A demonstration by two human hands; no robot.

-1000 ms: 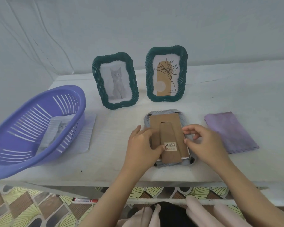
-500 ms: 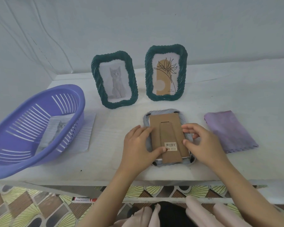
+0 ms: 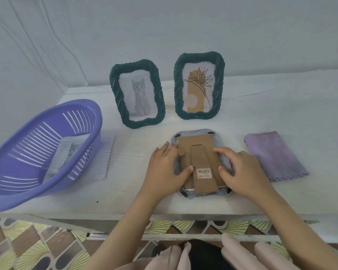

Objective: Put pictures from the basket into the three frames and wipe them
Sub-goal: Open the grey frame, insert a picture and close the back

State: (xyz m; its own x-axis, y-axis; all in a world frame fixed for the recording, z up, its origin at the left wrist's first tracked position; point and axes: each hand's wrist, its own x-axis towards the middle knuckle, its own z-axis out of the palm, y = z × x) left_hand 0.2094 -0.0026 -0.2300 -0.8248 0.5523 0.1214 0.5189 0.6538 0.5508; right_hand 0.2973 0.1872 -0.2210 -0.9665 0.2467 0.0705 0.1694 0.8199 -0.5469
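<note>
The grey frame (image 3: 193, 132) lies face down at the near middle of the table (image 3: 125, 193), with its cardboard back (image 3: 200, 151) up. My left hand (image 3: 164, 170) and right hand (image 3: 242, 172) lie spread on its two sides. The thumbs press the back and pinch nothing. One cat picture (image 3: 71, 154) lies in the basket (image 3: 80, 108) at the left.

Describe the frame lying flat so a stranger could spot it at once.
On the white table, in front of the upright green cat frame and flower frame, lies a grey frame. Only it is face down, showing a brown cardboard back with a barcode sticker.
</note>
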